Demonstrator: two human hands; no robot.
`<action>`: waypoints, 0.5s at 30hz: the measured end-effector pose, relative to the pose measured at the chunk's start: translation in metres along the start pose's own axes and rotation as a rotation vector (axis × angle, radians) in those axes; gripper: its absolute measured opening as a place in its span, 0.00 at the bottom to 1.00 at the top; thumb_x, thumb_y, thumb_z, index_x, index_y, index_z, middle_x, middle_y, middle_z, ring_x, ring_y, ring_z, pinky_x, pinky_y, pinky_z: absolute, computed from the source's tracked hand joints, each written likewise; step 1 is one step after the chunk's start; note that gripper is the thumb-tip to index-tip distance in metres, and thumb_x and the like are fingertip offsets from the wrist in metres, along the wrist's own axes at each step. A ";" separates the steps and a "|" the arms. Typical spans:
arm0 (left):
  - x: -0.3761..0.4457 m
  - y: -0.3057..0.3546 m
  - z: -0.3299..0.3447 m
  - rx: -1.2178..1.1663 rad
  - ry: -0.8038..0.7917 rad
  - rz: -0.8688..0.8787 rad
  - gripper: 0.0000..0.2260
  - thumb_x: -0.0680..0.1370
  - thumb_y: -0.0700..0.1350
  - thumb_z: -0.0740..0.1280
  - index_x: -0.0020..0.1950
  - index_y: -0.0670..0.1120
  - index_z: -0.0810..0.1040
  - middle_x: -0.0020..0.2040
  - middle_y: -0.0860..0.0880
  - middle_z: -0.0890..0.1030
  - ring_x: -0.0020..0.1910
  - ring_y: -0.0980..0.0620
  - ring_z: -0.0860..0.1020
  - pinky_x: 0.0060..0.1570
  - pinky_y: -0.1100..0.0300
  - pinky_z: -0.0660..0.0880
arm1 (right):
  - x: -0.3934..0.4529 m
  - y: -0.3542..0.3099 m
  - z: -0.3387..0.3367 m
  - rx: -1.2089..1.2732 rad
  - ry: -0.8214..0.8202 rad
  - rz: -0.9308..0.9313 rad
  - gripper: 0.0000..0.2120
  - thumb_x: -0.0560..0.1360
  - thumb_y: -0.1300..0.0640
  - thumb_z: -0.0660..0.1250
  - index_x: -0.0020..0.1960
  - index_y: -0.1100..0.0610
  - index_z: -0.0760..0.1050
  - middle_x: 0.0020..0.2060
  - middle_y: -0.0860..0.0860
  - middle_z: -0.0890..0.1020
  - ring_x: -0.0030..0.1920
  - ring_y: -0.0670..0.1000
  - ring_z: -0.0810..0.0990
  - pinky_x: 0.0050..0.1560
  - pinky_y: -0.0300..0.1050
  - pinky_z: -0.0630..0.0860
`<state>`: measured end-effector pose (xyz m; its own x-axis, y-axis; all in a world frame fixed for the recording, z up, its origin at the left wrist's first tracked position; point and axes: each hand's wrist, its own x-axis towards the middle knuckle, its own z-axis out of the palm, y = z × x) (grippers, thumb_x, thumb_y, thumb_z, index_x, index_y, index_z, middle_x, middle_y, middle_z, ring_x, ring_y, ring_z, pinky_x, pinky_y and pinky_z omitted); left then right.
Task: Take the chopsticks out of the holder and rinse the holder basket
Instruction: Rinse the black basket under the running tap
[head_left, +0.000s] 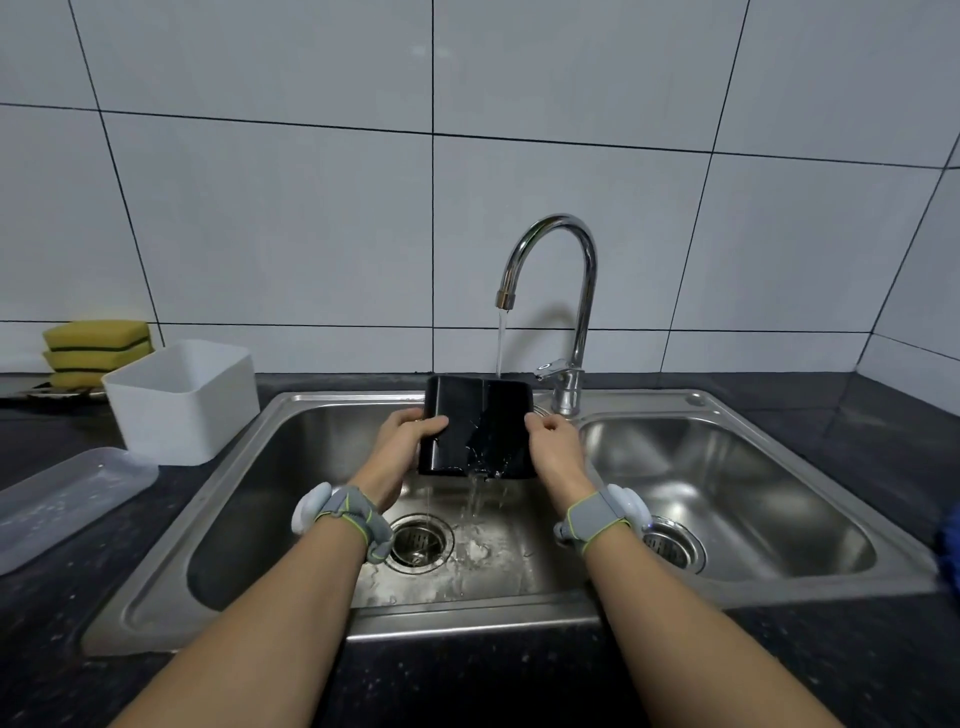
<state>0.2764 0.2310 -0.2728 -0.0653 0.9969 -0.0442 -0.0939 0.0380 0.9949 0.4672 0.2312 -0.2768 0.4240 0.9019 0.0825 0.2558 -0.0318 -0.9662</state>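
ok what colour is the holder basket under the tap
Glossy black. The holder basket, gripped by both hands under the running water, shows best in the head view.

White tub (182, 402), yellow sponges (96, 349) and clear lid (67, 499) on dark counter (857, 395) left of sink.

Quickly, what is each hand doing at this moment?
Left hand: holds the black holder by its left side.
Right hand: holds its right side.
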 end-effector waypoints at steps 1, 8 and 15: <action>0.000 0.000 0.001 -0.004 0.011 0.007 0.23 0.74 0.43 0.73 0.67 0.40 0.73 0.56 0.40 0.81 0.43 0.49 0.78 0.40 0.60 0.74 | -0.001 -0.001 -0.001 0.008 -0.004 0.006 0.12 0.78 0.51 0.63 0.38 0.54 0.70 0.31 0.48 0.73 0.44 0.54 0.73 0.47 0.44 0.66; -0.005 0.000 0.004 0.002 0.064 0.108 0.28 0.73 0.47 0.76 0.67 0.39 0.70 0.57 0.45 0.78 0.48 0.54 0.79 0.40 0.64 0.74 | -0.007 -0.003 0.002 -0.007 -0.049 -0.013 0.14 0.81 0.47 0.57 0.45 0.56 0.71 0.35 0.47 0.74 0.42 0.51 0.73 0.43 0.44 0.64; -0.007 0.002 -0.003 -0.037 -0.055 0.120 0.26 0.70 0.40 0.77 0.66 0.41 0.74 0.60 0.44 0.81 0.48 0.54 0.82 0.40 0.63 0.78 | -0.009 -0.003 0.005 -0.001 -0.101 -0.049 0.19 0.82 0.45 0.53 0.60 0.57 0.72 0.47 0.49 0.73 0.51 0.50 0.70 0.55 0.42 0.62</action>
<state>0.2736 0.2241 -0.2709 -0.0237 0.9964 0.0810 -0.1252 -0.0833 0.9886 0.4582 0.2251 -0.2763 0.3216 0.9411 0.1045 0.2745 0.0129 -0.9615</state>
